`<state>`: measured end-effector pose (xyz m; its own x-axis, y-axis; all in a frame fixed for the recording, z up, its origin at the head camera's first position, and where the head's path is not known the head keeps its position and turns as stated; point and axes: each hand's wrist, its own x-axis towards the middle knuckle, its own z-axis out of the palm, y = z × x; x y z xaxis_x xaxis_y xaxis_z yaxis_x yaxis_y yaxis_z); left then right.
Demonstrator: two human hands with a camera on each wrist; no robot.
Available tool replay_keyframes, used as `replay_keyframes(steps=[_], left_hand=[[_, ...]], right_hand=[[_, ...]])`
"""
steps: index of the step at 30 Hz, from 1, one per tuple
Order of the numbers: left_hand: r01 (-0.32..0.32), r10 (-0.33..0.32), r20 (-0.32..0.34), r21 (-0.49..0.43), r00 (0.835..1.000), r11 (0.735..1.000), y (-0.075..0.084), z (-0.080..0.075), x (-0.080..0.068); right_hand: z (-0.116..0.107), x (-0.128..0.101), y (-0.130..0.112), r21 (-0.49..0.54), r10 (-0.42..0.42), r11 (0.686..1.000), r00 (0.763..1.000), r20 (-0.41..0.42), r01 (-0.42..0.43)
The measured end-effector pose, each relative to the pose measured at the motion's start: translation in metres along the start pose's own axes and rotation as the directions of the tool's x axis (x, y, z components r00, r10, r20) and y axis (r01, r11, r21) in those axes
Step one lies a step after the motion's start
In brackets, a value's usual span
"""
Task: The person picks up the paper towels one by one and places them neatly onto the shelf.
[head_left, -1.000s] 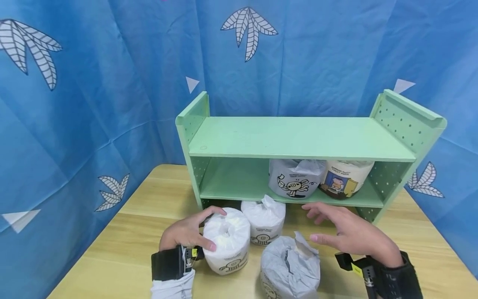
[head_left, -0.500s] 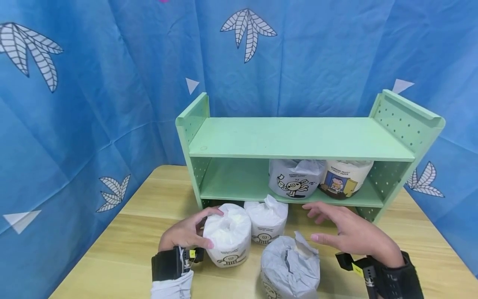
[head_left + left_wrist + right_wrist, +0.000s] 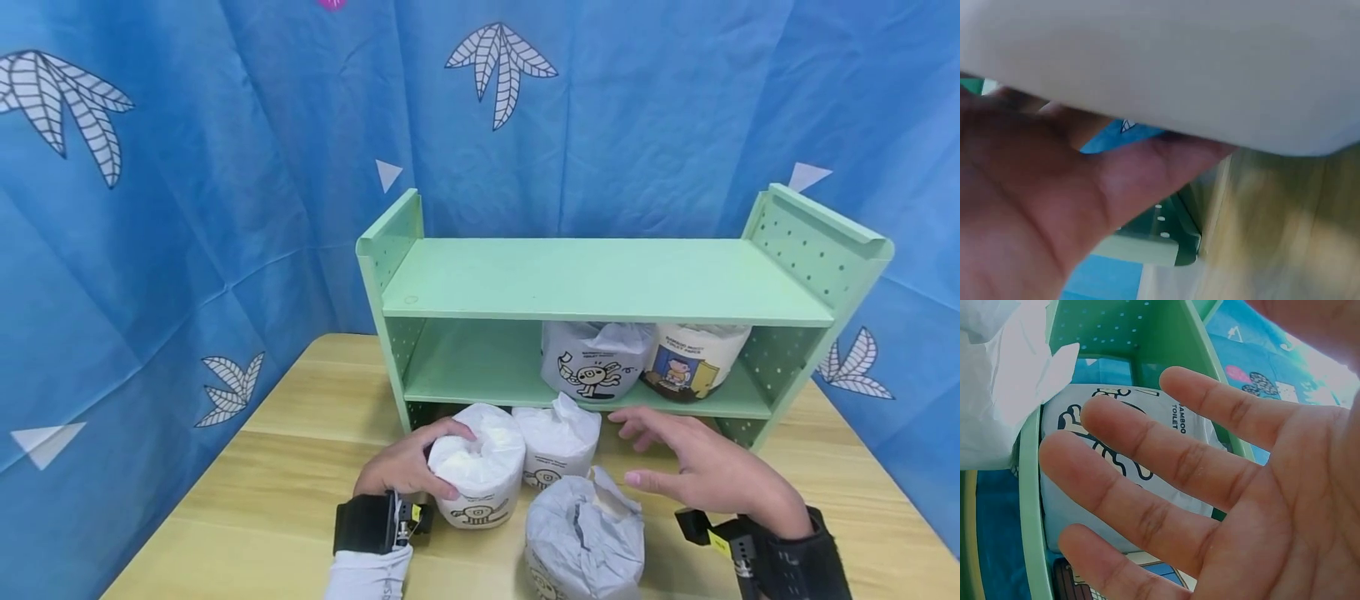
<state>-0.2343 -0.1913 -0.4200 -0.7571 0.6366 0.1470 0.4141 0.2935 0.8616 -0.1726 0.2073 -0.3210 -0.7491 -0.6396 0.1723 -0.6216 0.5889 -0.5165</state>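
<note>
With its thumb at the near side and fingers over the far side, my left hand [image 3: 412, 462] grips a white wrapped toilet paper roll [image 3: 480, 467] by its left edge. In the left wrist view the pale roll [image 3: 1172, 69] fills the top above the thumb. A second white roll [image 3: 558, 437] stands against its right side. Nearer me is a grey-wrapped roll [image 3: 581, 533] with a crumpled, torn-looking top. Beside these, my right hand [image 3: 697, 462] hovers with spread fingers and holds nothing; its palm [image 3: 1260, 519] shows in the right wrist view.
A green two-tier shelf [image 3: 600, 279] stands at the back of the wooden table [image 3: 247, 500]. On its lower tier are a grey-wrapped roll [image 3: 592, 362] and a cream printed roll [image 3: 693, 358], side by side at the right. Blue patterned cloth [image 3: 300, 125] hangs behind.
My left hand and its roll have shifted right and slightly toward the shelf. The second white roll has slid right along with them. My right hand and the near grey roll have stayed put.
</note>
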Motion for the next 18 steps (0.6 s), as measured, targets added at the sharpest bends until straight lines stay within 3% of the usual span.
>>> replay_keyframes(steps=[7,14,18], left_hand=[[-0.083,0.088,-0.060,0.086,0.994,0.993,0.004,0.000,-0.003],[-0.048,0.050,-0.073,0.035,0.996,0.998,0.014,-0.007,-0.009],[-0.021,0.025,-0.085,0.049,0.996,0.999,0.023,-0.010,-0.012]], right_hand=[[0.000,-0.002,0.000,0.004,0.006,1.000,1.000,0.001,-0.006],[0.000,-0.002,0.001,-0.007,-0.006,1.000,1.000,-0.007,0.006],[0.000,-0.002,0.000,-0.008,-0.008,1.000,1.000,-0.008,0.008]])
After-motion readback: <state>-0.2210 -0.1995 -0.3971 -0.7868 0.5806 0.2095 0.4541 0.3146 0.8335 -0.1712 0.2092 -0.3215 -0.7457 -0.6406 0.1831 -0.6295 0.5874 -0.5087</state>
